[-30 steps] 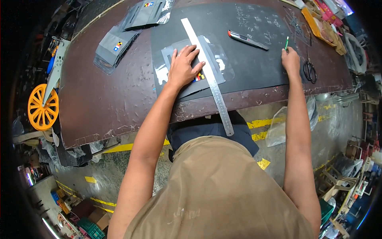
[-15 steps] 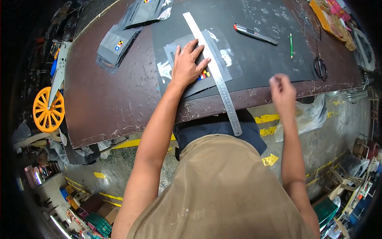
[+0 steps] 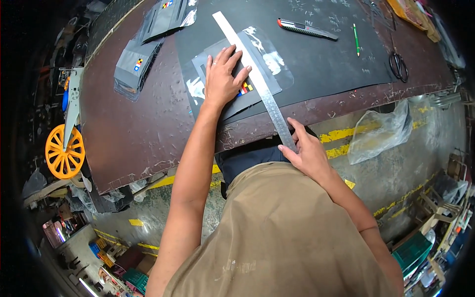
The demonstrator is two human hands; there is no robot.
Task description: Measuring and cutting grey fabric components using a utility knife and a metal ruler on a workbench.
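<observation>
At the far left, off the bench, an orange spoked plastic wheel (image 3: 63, 151) hangs below the bench edge, well away from the work. On the brown, scuffed bench (image 3: 133, 128), a grey flat pouch in a clear sleeve (image 3: 132, 65) lies near the upper left corner, untouched, with more of the same kind stacked beyond it.

Your left hand (image 3: 222, 79) lies flat, fingers spread wide, pressing down on the grey printed sheet in its clear plastic sleeve (image 3: 269, 62), which rests on the large black cutting mat (image 3: 326, 59). The long steel ruler (image 3: 257, 81) runs diagonally across that sheet, just beside your left fingertips, and its near end sticks out past the bench edge. Your right hand (image 3: 307, 151) has that overhanging end pinched between thumb and fingers.

So the sheet looks laid out and pinned, and the ruler seems close to its line, though I can't tell whether it is finally set. No cut shows on the sheet. The red-and-grey utility knife (image 3: 307, 28) lies on the mat beyond the sheet, unheld; the green pencil (image 3: 356, 39) lies to its right, and the black-handled scissors (image 3: 399, 65) further right. Marking or cutting appears to remain.
</observation>
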